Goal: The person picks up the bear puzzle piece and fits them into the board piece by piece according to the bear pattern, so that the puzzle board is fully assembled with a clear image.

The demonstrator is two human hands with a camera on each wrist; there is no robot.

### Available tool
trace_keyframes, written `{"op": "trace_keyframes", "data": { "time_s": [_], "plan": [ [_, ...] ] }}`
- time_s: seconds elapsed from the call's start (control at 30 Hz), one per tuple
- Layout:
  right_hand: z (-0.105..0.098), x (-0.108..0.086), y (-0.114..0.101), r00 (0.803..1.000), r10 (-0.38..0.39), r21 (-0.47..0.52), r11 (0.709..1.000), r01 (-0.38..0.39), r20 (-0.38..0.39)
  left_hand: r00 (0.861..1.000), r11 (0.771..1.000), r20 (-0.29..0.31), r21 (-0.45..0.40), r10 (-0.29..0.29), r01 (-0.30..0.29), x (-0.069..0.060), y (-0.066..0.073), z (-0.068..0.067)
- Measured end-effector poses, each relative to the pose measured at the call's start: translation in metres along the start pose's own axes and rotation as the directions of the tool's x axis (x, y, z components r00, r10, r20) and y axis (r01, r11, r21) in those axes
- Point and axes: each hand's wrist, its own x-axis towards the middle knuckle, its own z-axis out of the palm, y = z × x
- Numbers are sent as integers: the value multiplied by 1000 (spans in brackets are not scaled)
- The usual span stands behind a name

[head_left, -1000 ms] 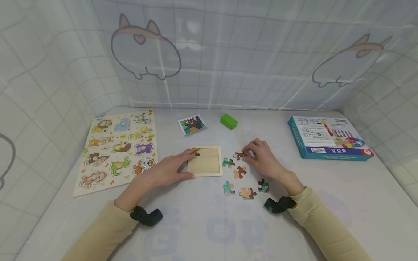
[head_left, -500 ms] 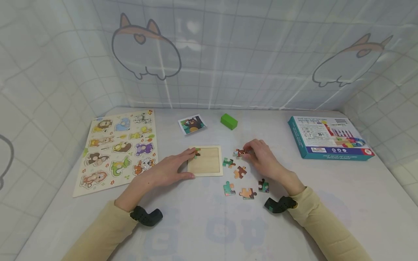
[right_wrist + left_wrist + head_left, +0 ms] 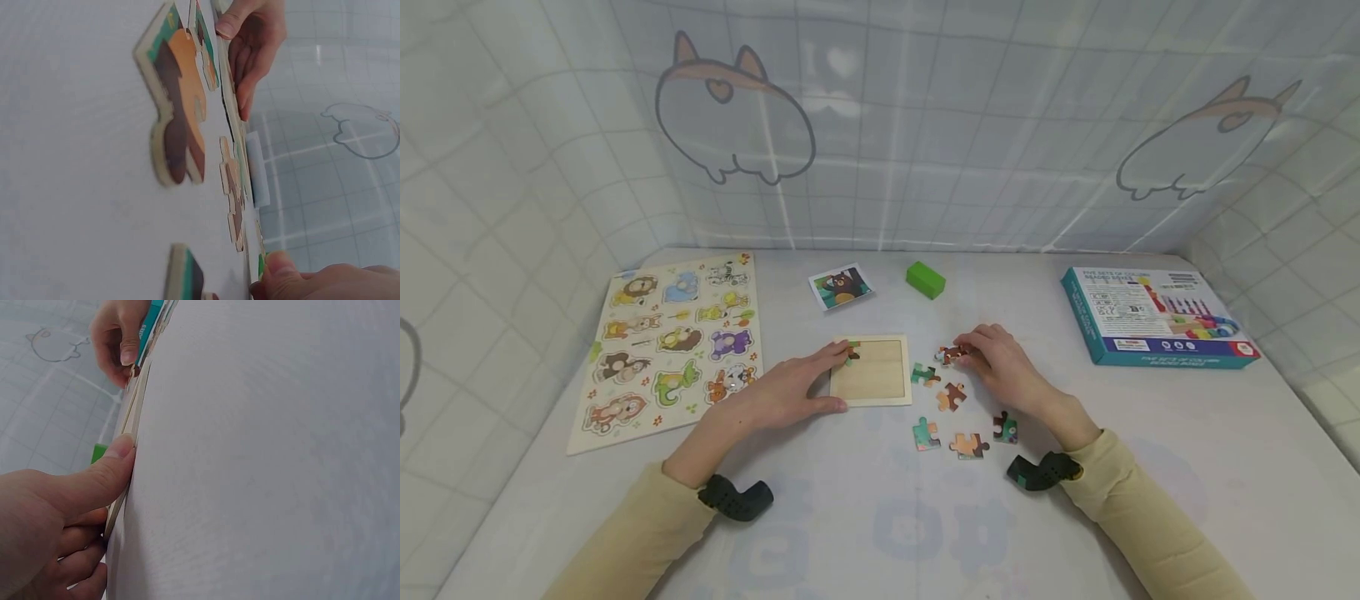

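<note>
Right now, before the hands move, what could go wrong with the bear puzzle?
The left hand holds the wooden frame right by the only piece in it, the corner piece, so a finger slip might nudge that out of place.

The right hand pinches a brown piece; the green-and-brown piece lies between it and the frame, so a low move across could bump it.

Slight shift of pinched puzzle piece (image 3: 949, 355)
</note>
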Motion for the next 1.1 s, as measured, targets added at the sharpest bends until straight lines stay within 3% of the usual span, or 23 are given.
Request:
{"op": "trace_keyframes", "data": {
  "time_s": [0.53,0.8,1.1],
  "plan": [
    [-4,-5,-10,1000,24,27,999,-24,14,1000,1000,10,1,4,-4,1,2,2],
    [-6,3,-41,999,-49,76,996,47,21,1000,1000,7,13,-1,1,-1,1,1],
    [12,18,-68,990,-144,98,985,143,4,1000,1000,4,11,10,-10,0,-1,1]
  ]
}}
